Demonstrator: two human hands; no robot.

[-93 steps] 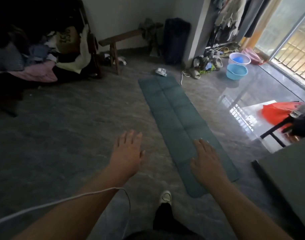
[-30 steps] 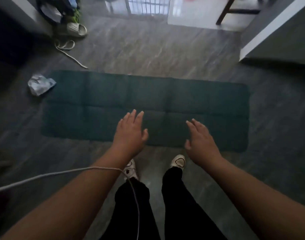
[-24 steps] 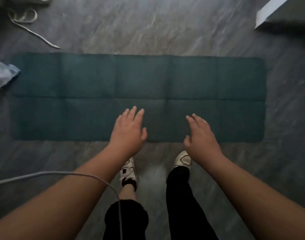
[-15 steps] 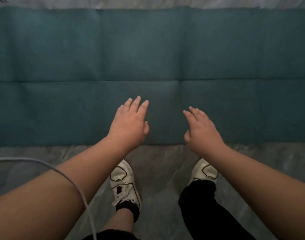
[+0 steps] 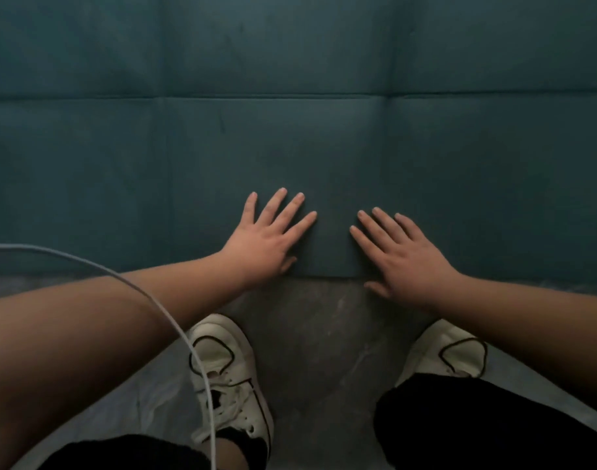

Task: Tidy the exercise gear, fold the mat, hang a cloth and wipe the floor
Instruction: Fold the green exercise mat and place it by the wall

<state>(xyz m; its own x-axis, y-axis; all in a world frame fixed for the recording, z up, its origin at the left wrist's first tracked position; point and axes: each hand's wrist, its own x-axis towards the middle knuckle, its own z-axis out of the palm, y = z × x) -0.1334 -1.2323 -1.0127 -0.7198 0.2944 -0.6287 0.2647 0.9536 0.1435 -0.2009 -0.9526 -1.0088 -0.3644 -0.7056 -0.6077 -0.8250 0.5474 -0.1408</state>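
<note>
While the green mat [image 5: 290, 130] lies flat across the upper frame, the left hand [image 5: 266, 242] and right hand [image 5: 402, 259] rest mid-frame on its near edge, fingers straight and spread, so folding looks about to begin and next calls for gripping that edge

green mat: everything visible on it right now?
The mat is dark teal with a matte, fabric-like surface. It lies flat and unfolded on the grey floor and runs out of frame at the left, right and top. One long crease crosses it and short creases cut that, marking panels. Its near edge lies just ahead of the shoes. The left hand and right hand lie spread at that edge.
</note>
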